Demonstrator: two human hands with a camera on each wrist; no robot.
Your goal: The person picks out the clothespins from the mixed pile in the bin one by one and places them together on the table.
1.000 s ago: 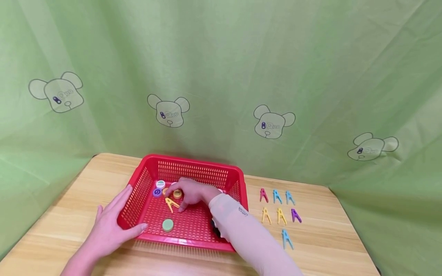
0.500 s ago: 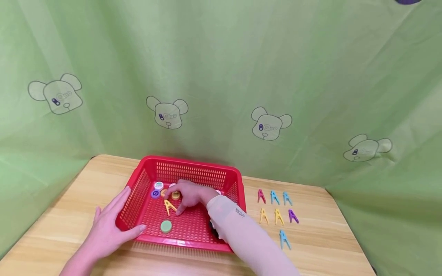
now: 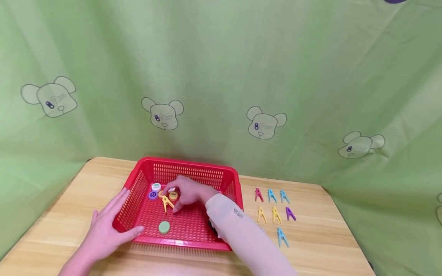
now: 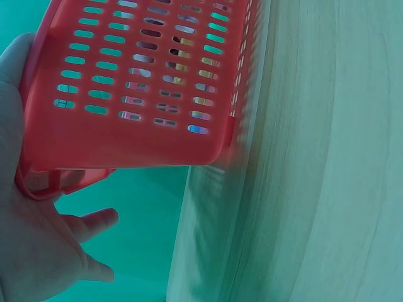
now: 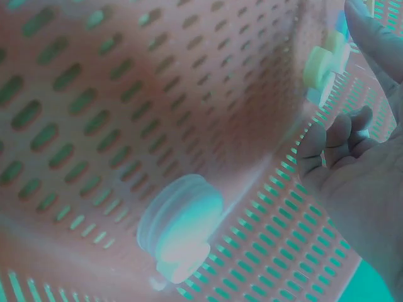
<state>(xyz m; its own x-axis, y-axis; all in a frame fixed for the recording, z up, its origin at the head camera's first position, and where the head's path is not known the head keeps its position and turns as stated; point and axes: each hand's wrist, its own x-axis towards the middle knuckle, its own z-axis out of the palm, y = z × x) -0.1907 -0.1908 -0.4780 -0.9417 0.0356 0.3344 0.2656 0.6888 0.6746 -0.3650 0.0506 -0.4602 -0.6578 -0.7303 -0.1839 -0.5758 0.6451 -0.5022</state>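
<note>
Inside the red plastic basket [image 3: 186, 242], my right hand [image 3: 189, 191] pinches a yellow clothespin [image 3: 165, 198] between index finger and thumb. Its other fingers look curled in the right wrist view. Beside it lie a white bottle cap [image 3: 156, 187], a purple cap [image 3: 153, 196] and an orange cap [image 3: 173, 196]; the hand partly hides others. A green cap [image 3: 164, 227] sits nearer the front. My left hand [image 3: 105, 232] rests on the basket's left front corner, fingers straight along the outside and thumb over the rim. In the left wrist view, the basket wall [image 4: 119, 141] stands beside the palm.
Right of the basket, several clothespins lie in rows on the wooden table, among them a red one [image 3: 259, 194], a purple one [image 3: 290, 214] and a blue one [image 3: 282, 237]. A ribbed cap [image 5: 179, 220] leans in a basket corner. A green curtain [image 3: 207, 69] hangs behind.
The yellow clothespin has turned and shifted slightly up toward the caps with my right fingers. My left hand keeps its place on the basket. The head view has shifted a little.
</note>
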